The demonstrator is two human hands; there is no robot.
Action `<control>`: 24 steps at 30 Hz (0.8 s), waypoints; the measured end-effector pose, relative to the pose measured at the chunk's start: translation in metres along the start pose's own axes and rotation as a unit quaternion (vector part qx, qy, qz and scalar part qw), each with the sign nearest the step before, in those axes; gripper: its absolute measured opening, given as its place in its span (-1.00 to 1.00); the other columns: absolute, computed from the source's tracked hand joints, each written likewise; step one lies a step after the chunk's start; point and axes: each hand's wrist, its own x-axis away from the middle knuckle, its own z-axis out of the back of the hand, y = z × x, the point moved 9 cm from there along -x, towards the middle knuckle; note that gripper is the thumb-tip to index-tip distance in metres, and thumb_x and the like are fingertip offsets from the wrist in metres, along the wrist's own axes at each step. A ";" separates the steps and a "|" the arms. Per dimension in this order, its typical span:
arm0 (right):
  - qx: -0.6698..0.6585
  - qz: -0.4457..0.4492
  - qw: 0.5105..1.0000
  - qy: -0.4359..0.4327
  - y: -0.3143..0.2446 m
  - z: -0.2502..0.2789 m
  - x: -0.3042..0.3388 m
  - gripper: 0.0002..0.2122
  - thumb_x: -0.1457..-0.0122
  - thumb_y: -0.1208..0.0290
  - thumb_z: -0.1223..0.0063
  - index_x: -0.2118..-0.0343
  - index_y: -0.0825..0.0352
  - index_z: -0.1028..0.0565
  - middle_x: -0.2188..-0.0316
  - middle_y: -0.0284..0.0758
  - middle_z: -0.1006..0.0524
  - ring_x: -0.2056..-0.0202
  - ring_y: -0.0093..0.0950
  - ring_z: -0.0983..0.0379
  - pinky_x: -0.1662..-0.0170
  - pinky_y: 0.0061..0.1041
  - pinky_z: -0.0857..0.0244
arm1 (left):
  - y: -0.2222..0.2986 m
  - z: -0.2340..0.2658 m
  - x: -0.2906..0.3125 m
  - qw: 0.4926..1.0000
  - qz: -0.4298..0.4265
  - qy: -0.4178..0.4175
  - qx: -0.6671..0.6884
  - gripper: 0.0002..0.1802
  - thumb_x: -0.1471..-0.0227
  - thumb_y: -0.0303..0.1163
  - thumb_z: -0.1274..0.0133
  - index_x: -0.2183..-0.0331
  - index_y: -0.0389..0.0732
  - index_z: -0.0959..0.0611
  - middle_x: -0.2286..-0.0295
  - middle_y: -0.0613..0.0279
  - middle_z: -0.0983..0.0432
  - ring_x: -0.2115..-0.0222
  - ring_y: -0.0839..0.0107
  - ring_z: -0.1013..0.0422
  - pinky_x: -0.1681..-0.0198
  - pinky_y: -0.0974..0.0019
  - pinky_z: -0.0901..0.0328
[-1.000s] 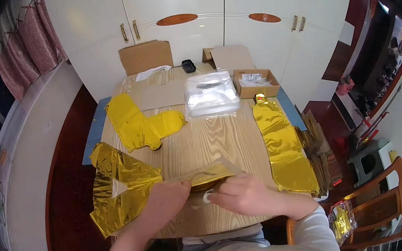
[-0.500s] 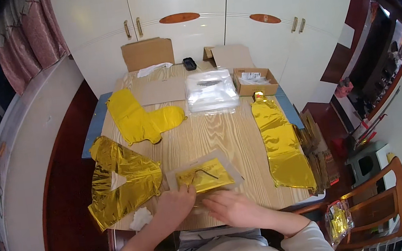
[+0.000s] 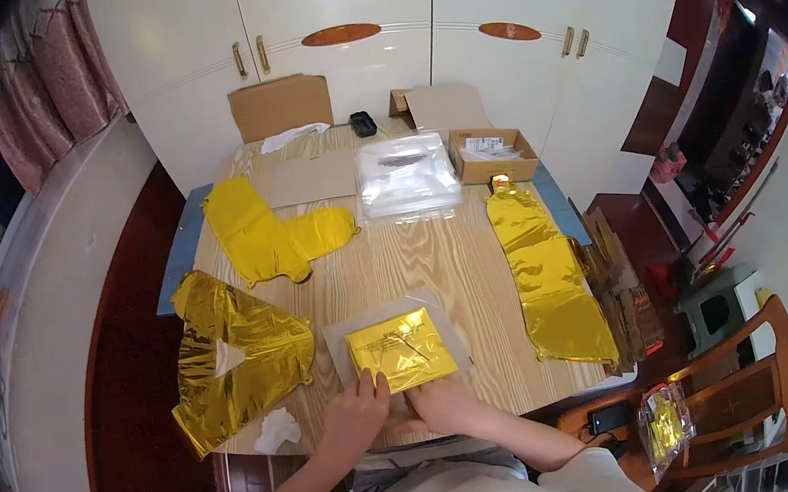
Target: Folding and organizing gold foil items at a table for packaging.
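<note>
A folded gold foil balloon (image 3: 405,348) in a clear plastic bag (image 3: 457,337) lies flat near the table's front edge, with dark print and a thin dark line on its face. My left hand (image 3: 359,410) is closed on the bag's near left corner, fingertips pressing the gold foil. Against the near edge, my right hand (image 3: 441,407) has its thumb stretched out to the left, apart from the other fingers. Those fingertips are hidden at the packet's edge. Left of the packet a cone-shaped gold foil balloon (image 3: 250,352) lies spread out, a pale patch on it.
Beyond are a bent gold balloon (image 3: 274,231), a stack of clear bags (image 3: 405,178) and an open carton (image 3: 493,157). A long gold balloon (image 3: 547,276) lies along the right side. Crumpled white paper (image 3: 277,430) sits front left. A wooden chair (image 3: 774,376) stands at right.
The packet has turned and now shows more of its gold face. My right hand has moved in against its near edge, its thumb now spread. My left hand stays on the near left corner.
</note>
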 end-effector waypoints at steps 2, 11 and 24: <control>0.019 0.046 0.998 0.038 -0.010 0.004 0.015 -0.23 -0.09 -0.19 0.10 -0.06 0.54 -0.24 0.02 0.07 -0.36 -0.05 -0.07 -0.28 -0.11 -0.21 -0.14 | 0.001 -0.009 0.003 1.000 0.006 -0.001 0.011 -0.65 0.20 -0.38 -0.06 0.27 -0.29 -0.58 0.30 0.11 -0.48 0.44 0.38 -0.48 0.51 0.42 -0.40; -0.147 0.105 0.982 0.058 0.017 0.035 0.063 -0.67 -0.11 0.21 -0.07 0.10 0.26 -0.48 -0.03 -0.20 -0.40 -0.04 -0.22 -0.32 -0.09 -0.28 -0.21 | -0.011 -0.034 0.004 0.987 0.053 -0.058 0.138 -0.57 0.08 -0.19 -0.12 0.21 -0.28 -0.53 0.19 0.09 -0.46 0.26 0.28 -0.45 0.32 0.31 -0.41; 0.011 0.038 0.979 0.200 0.074 0.050 0.043 -0.71 0.02 0.29 -0.17 0.21 0.25 -0.52 0.10 -0.28 -0.50 0.03 -0.31 -0.41 0.00 -0.37 -0.32 | -0.011 -0.083 -0.041 0.960 -0.058 -0.133 0.238 -0.03 0.22 0.25 -0.15 -0.13 -0.09 -0.28 -0.17 -0.07 -0.04 -0.24 -0.09 0.18 -0.22 -0.27 0.24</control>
